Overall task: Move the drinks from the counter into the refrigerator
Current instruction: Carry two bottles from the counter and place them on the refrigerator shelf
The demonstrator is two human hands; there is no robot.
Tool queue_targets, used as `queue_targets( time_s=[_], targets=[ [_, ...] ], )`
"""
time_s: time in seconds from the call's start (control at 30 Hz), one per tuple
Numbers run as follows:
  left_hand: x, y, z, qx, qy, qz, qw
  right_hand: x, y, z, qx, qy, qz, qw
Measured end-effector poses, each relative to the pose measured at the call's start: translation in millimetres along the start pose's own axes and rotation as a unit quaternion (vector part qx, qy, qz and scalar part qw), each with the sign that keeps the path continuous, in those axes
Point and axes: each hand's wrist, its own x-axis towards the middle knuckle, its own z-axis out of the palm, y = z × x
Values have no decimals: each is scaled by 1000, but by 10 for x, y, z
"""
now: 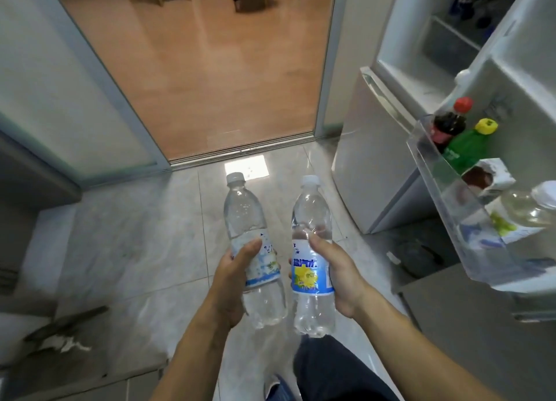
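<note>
1. Nearest the camera, two bare forearms are cut off by the lower edge, and a leg in dark blue trousers (pixel 331 370) is partly seen below them.
2. A clear plastic bottle with a pale blue-and-white label (pixel 255 250) is held upright in the left hand (pixel 231 283); the thumb is laid across the label, while the curled fingers are hidden behind the bottle.
3. Just beside it, apart from it, a clear plastic bottle with a blue-and-yellow label (pixel 313 256) is gripped by the right hand (pixel 343 277), thumb on the front, fingers wrapped out of sight behind.
4. Both bottles are held over the pale glossy tiled floor (pixel 135 235), left of the open grey refrigerator (pixel 376 160).
5. On the refrigerator's open door, right of the bottles, a clear plastic door shelf (pixel 445 190) is filled with a red-capped dark cola bottle (pixel 451 121), a yellow-capped green bottle (pixel 469 145), an opened white carton (pixel 487 176) and a white-capped clear bottle (pixel 529 208) cut off at the frame's edge.
6. The items inside the refrigerator's upper compartment are blurred and cannot be made out.
7. Farthest off, left of the refrigerator, a doorway with a wooden floor (pixel 210 54) is seen.
</note>
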Motion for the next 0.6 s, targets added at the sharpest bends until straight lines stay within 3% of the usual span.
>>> queue_targets(
  time_s=[0.33, 0.6],
  targets=[
    [1523, 794, 141, 52, -12, -6, 999, 1414, -752, -116, 72, 13, -11, 997],
    [2791, 1569, 616, 41, -45, -19, 998, 2394, -1701, -478, 67, 79, -32, 994]
  ],
)
